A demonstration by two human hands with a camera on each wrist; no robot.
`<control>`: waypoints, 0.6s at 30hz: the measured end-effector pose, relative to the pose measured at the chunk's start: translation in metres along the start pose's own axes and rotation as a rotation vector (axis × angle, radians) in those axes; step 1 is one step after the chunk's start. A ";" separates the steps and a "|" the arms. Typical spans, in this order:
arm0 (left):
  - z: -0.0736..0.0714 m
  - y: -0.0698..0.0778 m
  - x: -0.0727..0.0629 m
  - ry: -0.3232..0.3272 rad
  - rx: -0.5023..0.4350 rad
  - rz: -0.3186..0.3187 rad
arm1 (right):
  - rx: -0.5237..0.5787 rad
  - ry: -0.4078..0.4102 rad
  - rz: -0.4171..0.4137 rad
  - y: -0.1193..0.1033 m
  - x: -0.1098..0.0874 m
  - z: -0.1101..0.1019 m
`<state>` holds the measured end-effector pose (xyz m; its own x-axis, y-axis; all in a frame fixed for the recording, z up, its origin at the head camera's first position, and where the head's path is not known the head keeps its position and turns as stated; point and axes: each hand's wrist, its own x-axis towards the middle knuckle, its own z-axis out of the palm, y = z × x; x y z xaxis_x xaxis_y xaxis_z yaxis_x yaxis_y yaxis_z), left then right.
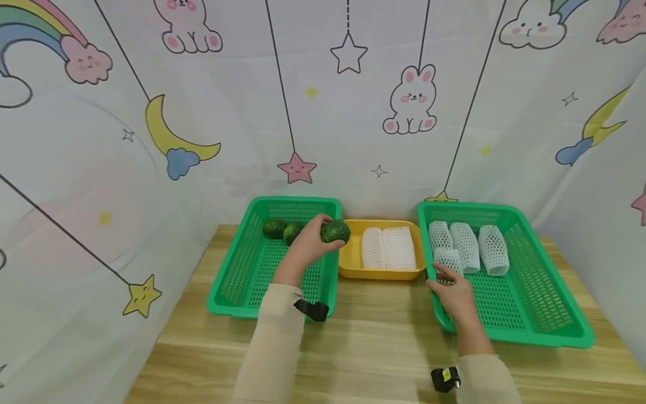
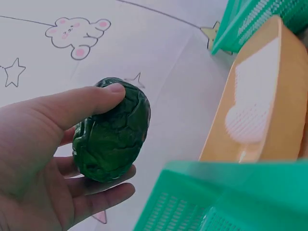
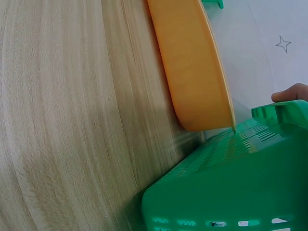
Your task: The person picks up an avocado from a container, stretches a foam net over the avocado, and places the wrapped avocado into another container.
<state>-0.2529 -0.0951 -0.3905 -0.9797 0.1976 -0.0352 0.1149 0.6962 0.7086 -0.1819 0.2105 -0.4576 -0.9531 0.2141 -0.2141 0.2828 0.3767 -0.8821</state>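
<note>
My left hand (image 1: pixel 314 242) holds a dark green avocado (image 1: pixel 335 231) above the inner rim of the left green basket (image 1: pixel 214 303). In the left wrist view, the thumb lies over the avocado (image 2: pixel 113 130) and the fingers are behind it. Two more avocados, one of them an avocado (image 1: pixel 274 228) at the back left, lie in that basket. My right hand (image 1: pixel 456 297) is over the near left rim of the right green basket (image 1: pixel 565 338), fingers loosely bent beside a white foam-net sleeve (image 1: pixel 447 261). Only a fingertip (image 3: pixel 291 93) shows in the right wrist view.
Between the baskets stands a yellow tray (image 1: pixel 353 272) with white foam-net sleeves (image 1: pixel 388 248). Several white-netted pieces, including one netted piece (image 1: pixel 493 249), lie in the right basket. A wooden table (image 1: pixel 373 342) carries everything; a patterned cloth (image 1: pixel 348 140) hangs behind.
</note>
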 end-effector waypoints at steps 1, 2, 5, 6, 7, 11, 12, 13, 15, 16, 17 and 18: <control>0.005 0.002 -0.002 0.007 -0.013 0.005 | 0.002 0.000 0.000 0.000 0.000 0.000; 0.009 0.003 -0.004 0.016 -0.022 0.012 | 0.005 -0.001 0.000 0.000 -0.001 0.000; 0.024 0.004 -0.009 0.042 -0.045 0.025 | 0.009 -0.002 0.000 -0.001 -0.002 0.001; 0.028 0.004 -0.011 0.050 -0.055 0.030 | 0.007 -0.004 -0.001 -0.001 -0.002 0.001; 0.033 0.003 -0.014 0.057 -0.060 0.036 | 0.005 -0.008 0.001 -0.001 -0.002 0.001; 0.048 0.003 -0.024 0.089 -0.097 0.064 | 0.014 -0.023 -0.002 -0.002 -0.003 0.002; 0.052 0.003 -0.027 0.096 -0.102 0.078 | 0.021 -0.025 -0.005 -0.002 -0.003 0.002; 0.055 0.004 -0.028 0.105 -0.101 0.093 | 0.029 -0.026 -0.005 -0.001 -0.003 0.002; 0.062 0.006 -0.031 0.118 -0.093 0.124 | 0.039 -0.023 -0.009 -0.001 -0.002 0.001; 0.066 0.008 -0.032 0.120 -0.081 0.140 | 0.039 -0.021 -0.010 -0.001 -0.002 0.001; 0.070 0.010 -0.034 0.120 -0.065 0.155 | 0.037 -0.020 -0.010 -0.001 -0.001 0.000; 0.073 0.012 -0.035 0.119 -0.048 0.169 | 0.035 -0.021 -0.009 0.000 -0.001 0.000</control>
<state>-0.2054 -0.0431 -0.4323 -0.9601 0.2235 0.1682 0.2737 0.6260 0.7302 -0.1814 0.2100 -0.4571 -0.9577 0.1918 -0.2147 0.2707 0.3464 -0.8982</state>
